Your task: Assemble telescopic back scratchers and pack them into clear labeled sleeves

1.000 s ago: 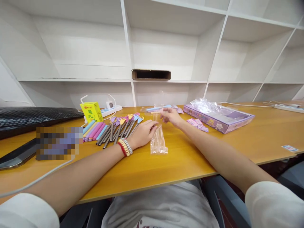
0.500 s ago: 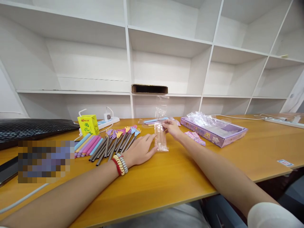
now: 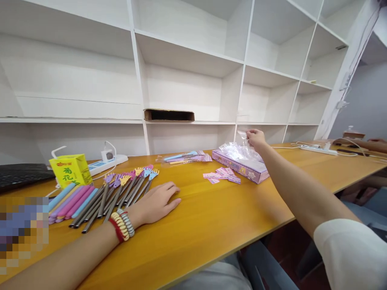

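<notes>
My left hand lies on the wooden table with its fingers stretched out and nothing in it. Beside its wrist is a row of metal tubes tipped with small coloured hand shapes, like back scratchers. Further left, pink, blue, yellow and purple sticks are stacked. My right hand is raised above a flat purple box, pinching a clear plastic bag. More clear bags are heaped in that box. Several small pink cards lie in front of it.
Packed blue and yellow sticks lie at the back. A yellow drink carton and a power strip stand at left. A cardboard box sits on the white shelf. Another power strip and a person's arm are at right.
My right hand has moved right and up, from the table to above the purple box, with a clear bag in it. The view has turned right; my left hand stays flat on the table.
</notes>
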Available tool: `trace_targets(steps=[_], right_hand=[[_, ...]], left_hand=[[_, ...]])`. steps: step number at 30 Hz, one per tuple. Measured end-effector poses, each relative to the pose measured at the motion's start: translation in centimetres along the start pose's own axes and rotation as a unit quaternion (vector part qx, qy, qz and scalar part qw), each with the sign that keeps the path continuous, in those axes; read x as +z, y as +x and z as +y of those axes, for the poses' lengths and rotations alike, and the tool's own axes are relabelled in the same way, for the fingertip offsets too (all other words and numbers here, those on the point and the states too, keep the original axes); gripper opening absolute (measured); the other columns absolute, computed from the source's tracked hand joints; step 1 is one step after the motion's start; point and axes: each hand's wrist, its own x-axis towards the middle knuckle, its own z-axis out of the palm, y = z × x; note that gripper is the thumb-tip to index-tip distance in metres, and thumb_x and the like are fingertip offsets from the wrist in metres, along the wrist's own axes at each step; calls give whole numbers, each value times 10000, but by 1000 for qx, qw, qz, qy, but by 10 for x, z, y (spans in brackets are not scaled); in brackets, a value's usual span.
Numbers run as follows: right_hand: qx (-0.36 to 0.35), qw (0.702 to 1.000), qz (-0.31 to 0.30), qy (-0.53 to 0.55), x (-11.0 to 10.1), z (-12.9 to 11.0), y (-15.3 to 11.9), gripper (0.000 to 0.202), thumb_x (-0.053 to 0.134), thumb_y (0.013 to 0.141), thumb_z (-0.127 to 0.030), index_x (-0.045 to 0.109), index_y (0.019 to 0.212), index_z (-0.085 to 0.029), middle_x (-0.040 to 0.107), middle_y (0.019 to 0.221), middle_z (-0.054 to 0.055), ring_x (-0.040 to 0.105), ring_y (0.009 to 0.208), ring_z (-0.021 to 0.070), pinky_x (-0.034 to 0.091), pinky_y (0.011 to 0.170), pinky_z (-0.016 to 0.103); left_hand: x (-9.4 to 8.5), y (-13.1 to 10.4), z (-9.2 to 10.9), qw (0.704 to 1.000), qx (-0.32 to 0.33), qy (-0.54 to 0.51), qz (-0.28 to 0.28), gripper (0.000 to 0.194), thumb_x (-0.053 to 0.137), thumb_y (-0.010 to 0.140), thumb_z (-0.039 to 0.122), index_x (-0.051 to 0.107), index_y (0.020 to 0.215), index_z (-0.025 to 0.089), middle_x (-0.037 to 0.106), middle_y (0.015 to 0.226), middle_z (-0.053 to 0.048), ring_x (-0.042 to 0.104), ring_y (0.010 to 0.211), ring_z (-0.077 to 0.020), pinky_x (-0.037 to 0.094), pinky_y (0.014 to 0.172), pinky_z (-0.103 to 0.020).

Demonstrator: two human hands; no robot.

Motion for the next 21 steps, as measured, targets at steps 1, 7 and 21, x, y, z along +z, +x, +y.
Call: trace_targets(steps=[1,7,21], right_hand=[[14,999,-1,-43,-1,13,2,156,475,841,-219,558,955,-151,546,669,21,443,457,64,411,471,201],[62,963,-39,-261,1,63,0,360,595,714,-116,561,1064,-39,571,1000,222,569,958,266,453,807,347],[-207,909,-114,-343,47,-12,-28,487,262,921,-412,630,1011,-105,597,1053,189,542,1023,272,397,837,333]], left_hand=[[0,0,0,1000,1,-1,-1,334,332,896,420,557,1040,221,550,1035,-50,542,928,-181,408,860,-319],[-1,3,-1,1000,8,1,-8,359,319,896,425,586,986,203,553,1012,-60,536,920,-184,406,852,-314],[3,2,2,999,33,2,30,281,383,880,366,595,925,187,579,914,-59,542,873,-175,427,807,-313]])
